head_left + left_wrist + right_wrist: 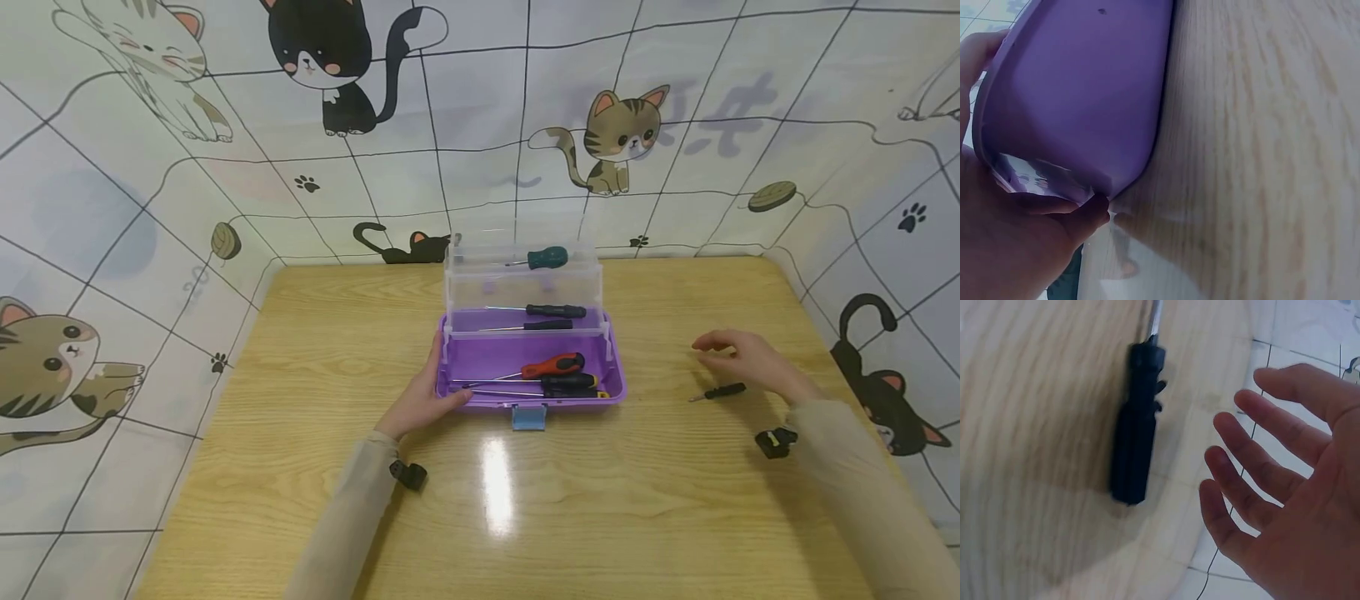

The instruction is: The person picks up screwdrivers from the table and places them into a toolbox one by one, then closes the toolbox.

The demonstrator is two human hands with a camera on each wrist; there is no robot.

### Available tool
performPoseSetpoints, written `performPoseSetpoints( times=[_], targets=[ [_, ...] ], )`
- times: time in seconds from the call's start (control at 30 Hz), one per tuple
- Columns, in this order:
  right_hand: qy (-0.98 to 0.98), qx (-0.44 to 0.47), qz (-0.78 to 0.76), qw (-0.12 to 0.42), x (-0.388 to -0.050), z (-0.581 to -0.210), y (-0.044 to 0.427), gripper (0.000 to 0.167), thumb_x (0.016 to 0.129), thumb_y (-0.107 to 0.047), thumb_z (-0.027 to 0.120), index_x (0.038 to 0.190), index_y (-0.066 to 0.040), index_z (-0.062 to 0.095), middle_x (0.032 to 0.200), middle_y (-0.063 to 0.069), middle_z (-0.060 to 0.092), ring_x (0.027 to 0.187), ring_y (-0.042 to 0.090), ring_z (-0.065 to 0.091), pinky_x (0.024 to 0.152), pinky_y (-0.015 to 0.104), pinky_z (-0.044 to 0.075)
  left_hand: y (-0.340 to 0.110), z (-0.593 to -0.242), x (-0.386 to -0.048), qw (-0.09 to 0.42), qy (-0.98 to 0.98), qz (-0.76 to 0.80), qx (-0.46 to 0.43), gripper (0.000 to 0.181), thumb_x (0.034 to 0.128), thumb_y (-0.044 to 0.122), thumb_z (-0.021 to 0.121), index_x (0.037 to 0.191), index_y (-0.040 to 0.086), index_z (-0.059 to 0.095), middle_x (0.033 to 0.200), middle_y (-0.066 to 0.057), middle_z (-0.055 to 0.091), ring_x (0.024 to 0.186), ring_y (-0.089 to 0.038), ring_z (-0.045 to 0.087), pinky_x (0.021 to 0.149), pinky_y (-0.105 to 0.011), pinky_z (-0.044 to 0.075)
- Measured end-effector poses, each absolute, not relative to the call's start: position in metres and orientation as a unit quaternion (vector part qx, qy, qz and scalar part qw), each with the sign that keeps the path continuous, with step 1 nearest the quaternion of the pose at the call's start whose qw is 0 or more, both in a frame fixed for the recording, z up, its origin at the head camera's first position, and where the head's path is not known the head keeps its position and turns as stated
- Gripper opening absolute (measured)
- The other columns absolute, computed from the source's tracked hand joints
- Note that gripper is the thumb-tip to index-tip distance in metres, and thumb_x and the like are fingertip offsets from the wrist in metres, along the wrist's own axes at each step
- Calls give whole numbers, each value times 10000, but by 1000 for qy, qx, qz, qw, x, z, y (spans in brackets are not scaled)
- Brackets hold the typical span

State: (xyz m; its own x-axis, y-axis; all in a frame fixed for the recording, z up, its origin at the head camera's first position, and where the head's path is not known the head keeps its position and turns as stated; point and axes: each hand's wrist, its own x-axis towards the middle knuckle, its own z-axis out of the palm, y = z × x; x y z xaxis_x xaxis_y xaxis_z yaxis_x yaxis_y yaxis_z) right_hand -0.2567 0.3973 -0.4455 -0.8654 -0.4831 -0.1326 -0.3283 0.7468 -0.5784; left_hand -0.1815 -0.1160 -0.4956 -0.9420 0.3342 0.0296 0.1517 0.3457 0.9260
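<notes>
A purple plastic toolbox [619,379] stands at the middle of the table, its clear lid raised and tiered trays spread open. My left hand [422,402] grips its left end, with the thumb over the front rim; in the left wrist view the fingers wrap the purple wall [1085,94]. Several screwdrivers lie inside, among them a red-and-black screwdriver [553,366] and a teal-handled screwdriver [548,257] in the upper tray. To the right, a small black screwdriver [724,391] lies on the table. Just beyond it hovers my right hand [742,360], fingers loosely bent, holding nothing.
A blue latch [528,417] hangs from the toolbox's front. The wooden table [600,517] ends against walls covered in cat-patterned cloth [480,108] at the back and both sides. Small black cameras sit on both wrists.
</notes>
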Motion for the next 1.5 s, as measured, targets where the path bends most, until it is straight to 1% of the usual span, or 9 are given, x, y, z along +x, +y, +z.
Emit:
performPoseSetpoints(
  times=[0.17,0.23,0.4,0.53,0.67,0.77,0.93,1.2,1.5],
  targets=[
    [921,-216,-283,158,-250,-447,406,320,931,-70,616,1198,104,592,1171,290,590,1053,441,542,837,572,465,-115,-490,-183,97,808,562,148,1188,808,165,781,1532,236,-159,1598,-104,-20,1388,-412,231,1118,-518,181],
    [922,-208,-282,167,-248,-450,410,344,921,-91,641,1204,99,593,1181,290,587,1059,443,542,834,568,470,-114,-479,-182,108,806,563,147,1195,802,138,781,1531,221,-162,1598,-118,-22,1386,-430,224,1116,-532,179],
    [923,-199,-280,169,-243,-462,422,370,901,-149,688,1189,71,615,1172,265,606,1057,426,554,824,526,479,-112,-455,-180,137,803,563,138,1192,799,103,773,1525,157,-170,1596,-143,-47,1413,-392,165,1131,-502,162],
    [918,-200,-301,166,-240,-471,430,362,873,-142,722,1164,57,638,1138,227,634,1005,289,599,795,374,500,-114,-467,-185,136,800,568,139,1215,793,101,781,1518,186,-190,1599,-104,-75,1431,-350,118,1137,-497,138],
    [911,-212,-321,149,-238,-478,435,332,831,-81,754,1115,63,661,1077,202,658,937,101,597,739,216,487,-117,-489,-190,130,800,569,136,1241,790,129,795,1504,308,-204,1600,-23,-96,1435,-325,107,1131,-513,136],
    [913,-214,-320,136,-236,-480,435,306,824,-68,757,1091,55,672,1060,201,651,920,68,587,728,209,484,-118,-493,-190,132,799,572,130,1238,792,163,798,1497,366,-199,1601,9,-99,1438,-298,100,1133,-505,136],
    [916,-194,-318,146,-233,-480,435,300,852,-86,734,1113,43,662,1106,216,606,927,84,582,708,221,496,-119,-495,-189,137,797,575,124,1221,800,214,794,1500,374,-193,1600,22,-112,1444,-263,59,1142,-480,115],
    [917,-215,-315,117,-232,-482,434,224,836,-21,730,1043,46,680,1015,161,648,866,21,579,689,190,498,-120,-497,-190,143,778,598,131,1203,814,156,770,1497,365,-197,1592,38,-144,1447,-244,-1,1143,-499,64],
    [923,-189,-309,131,-231,-480,431,240,837,-49,740,1048,43,673,1008,175,664,855,58,611,689,199,503,-120,-497,-189,145,772,606,124,1256,767,234,821,1529,278,-177,1600,15,-125,1447,-242,2,1145,-485,56]
  ],
)
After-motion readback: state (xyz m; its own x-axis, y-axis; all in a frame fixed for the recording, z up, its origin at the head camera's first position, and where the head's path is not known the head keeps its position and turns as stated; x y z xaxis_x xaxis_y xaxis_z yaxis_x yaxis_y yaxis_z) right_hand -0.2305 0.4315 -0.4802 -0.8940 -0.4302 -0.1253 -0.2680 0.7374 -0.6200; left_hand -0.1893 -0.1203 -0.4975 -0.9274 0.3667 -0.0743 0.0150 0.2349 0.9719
